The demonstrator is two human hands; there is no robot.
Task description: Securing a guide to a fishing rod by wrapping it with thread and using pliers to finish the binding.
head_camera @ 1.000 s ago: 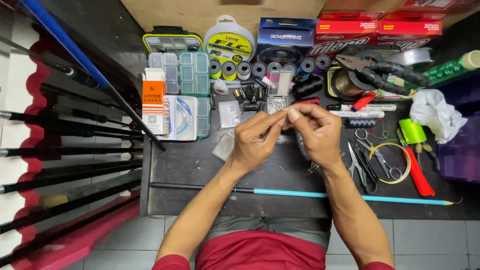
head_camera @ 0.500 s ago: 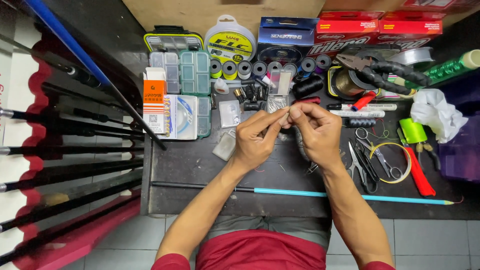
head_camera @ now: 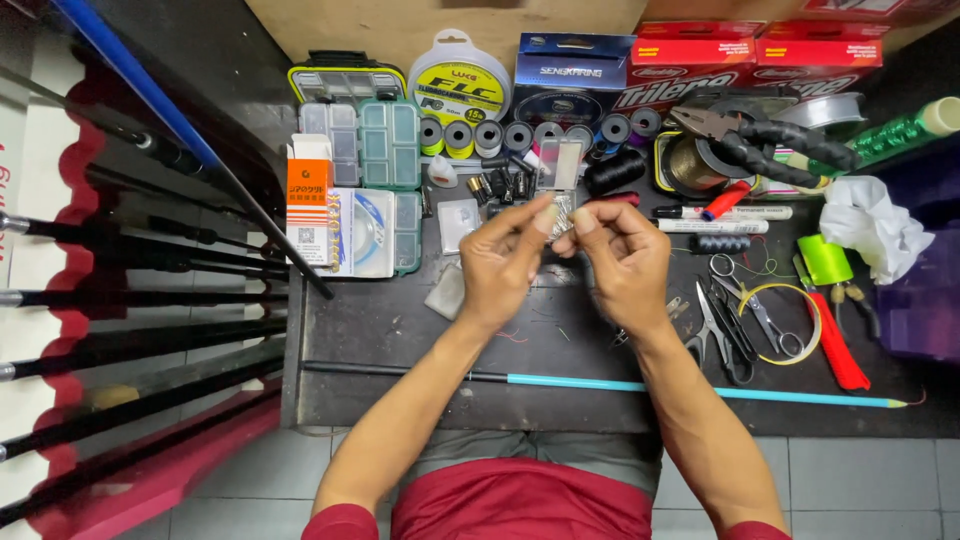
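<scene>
Lying along the table's (head_camera: 400, 400) near edge is a blue-tipped rod (head_camera: 640, 384). Above mid-table the left hand (head_camera: 500, 268) and right hand (head_camera: 625, 262) meet — fingertips pinched together on something too small to tell. Beyond sits a small clear packet (head_camera: 560, 166) — then spools (head_camera: 490, 134) toward the far edge.

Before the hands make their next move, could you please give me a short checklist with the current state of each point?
1. Both hands meet over the black table: ok; left hand and right hand are raised together, fingertips nearly touching.
2. Item pinched between the fingertips: cannot tell; it is too small to make out.
3. Small clear packet just behind the fingertips: ok, within close reach.
4. Scissors to the right: ok, lying free on the table.
5. Thin blue-tipped rod clear of the wrists: not ok; both forearms cross over it.
</scene>
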